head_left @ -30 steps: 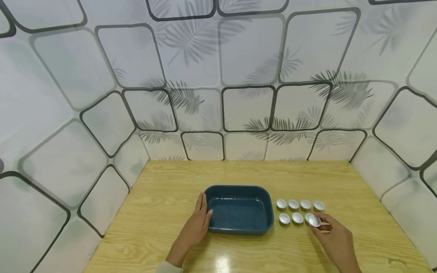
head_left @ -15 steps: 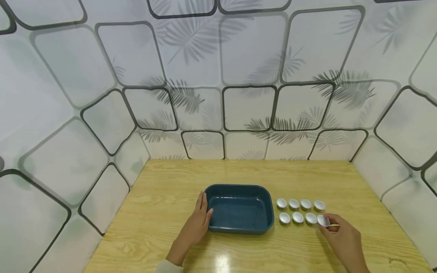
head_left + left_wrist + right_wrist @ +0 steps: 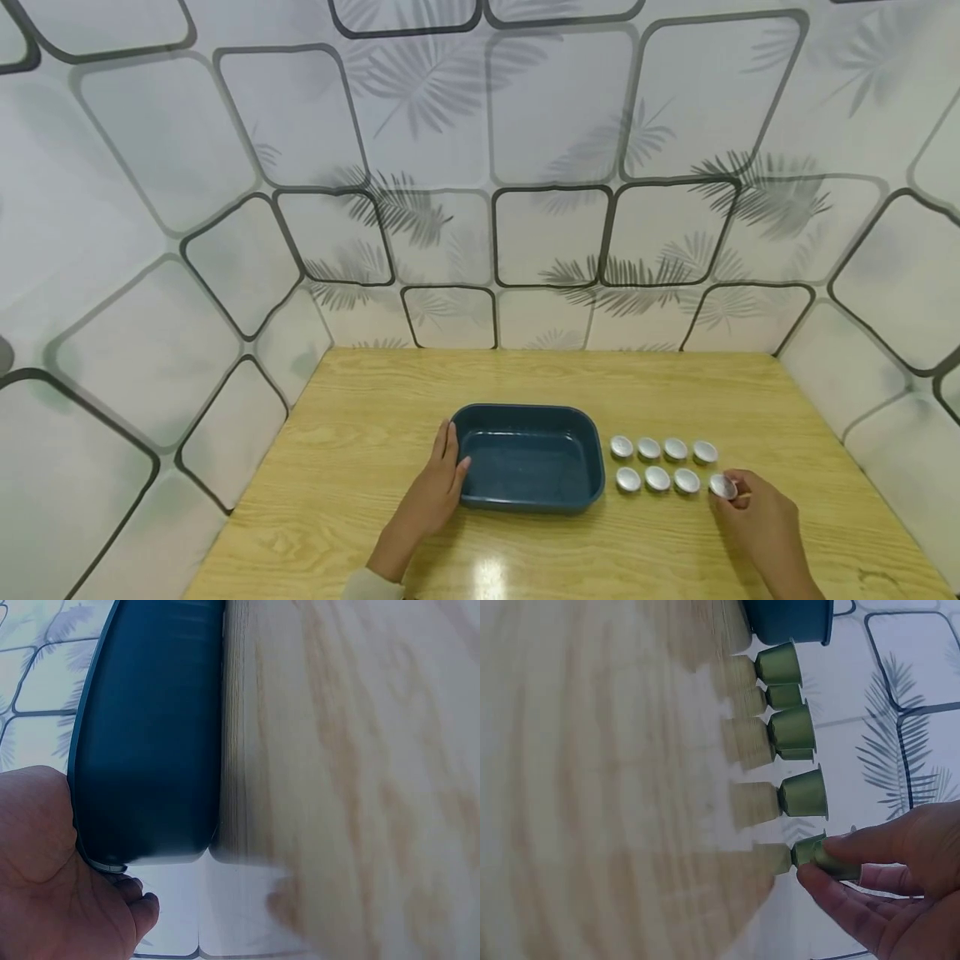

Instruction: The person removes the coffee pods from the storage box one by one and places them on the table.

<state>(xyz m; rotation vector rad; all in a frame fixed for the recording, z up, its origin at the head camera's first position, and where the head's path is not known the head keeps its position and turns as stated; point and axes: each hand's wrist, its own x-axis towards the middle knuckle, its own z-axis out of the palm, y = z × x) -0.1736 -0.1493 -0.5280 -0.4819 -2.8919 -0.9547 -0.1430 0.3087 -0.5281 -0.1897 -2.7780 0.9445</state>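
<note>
My right hand [image 3: 762,515] pinches a coffee capsule [image 3: 722,487] between thumb and fingertips, at the right end of the front row. In the right wrist view that green-bodied capsule [image 3: 837,865] looks slightly raised off the table, partly covered by the thumb. Several other capsules stand lid-up in two rows, including one front-row capsule [image 3: 686,481] and one back-row capsule [image 3: 675,450]; their lids are silver. My left hand [image 3: 430,493] holds the left end of a dark blue rectangular dish [image 3: 592,457], thumb over the rim, fingers along the outer wall. Bare bottom shows inside the dish.
The wood-grain table [image 3: 360,425] carries the dish in the middle and the capsules just right of it. A patterned wall covering [image 3: 540,242] encloses the back and both sides.
My right hand has moved right with the pinched capsule, from above the third front-row capsule to the row's right end. The left hand and dish stay put.
</note>
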